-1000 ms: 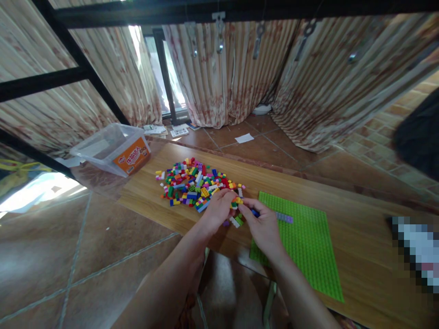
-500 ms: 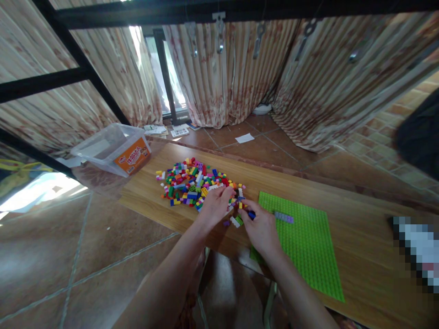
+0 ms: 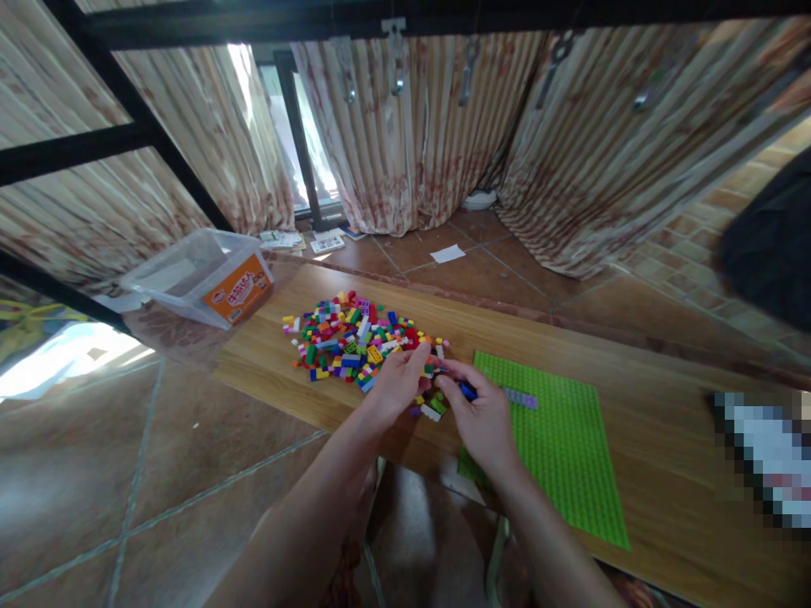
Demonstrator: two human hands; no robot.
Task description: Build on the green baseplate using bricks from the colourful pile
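Note:
A mixed pile of small toy building bricks (image 3: 351, 346) lies on a wooden tabletop. My left hand (image 3: 400, 380) is at the pile's right end, its fingers curled and closed; what they hold is too small to make out. Close against its fingertips is my right hand (image 3: 478, 409), with thumb and fingers bent together around a dark blue brick (image 3: 468, 391). Just below the hands lie a white brick (image 3: 431, 413) and a lime green brick (image 3: 438, 404). A green studded baseplate (image 3: 557, 456) extends right of my right hand, bearing a grey and purple strip of bricks (image 3: 523, 399).
A clear plastic tub (image 3: 183, 274) with an orange label stands past the table's left end. Bare wooden tabletop (image 3: 672, 473) shows right of the baseplate. A blurred-out flat object (image 3: 764, 456) lies at the far right. Curtains (image 3: 405, 143) hang behind.
My two hands have drawn together at the fingertips. The yellow brick that showed at my right fingertips is now out of sight there. The whole view has shifted slightly.

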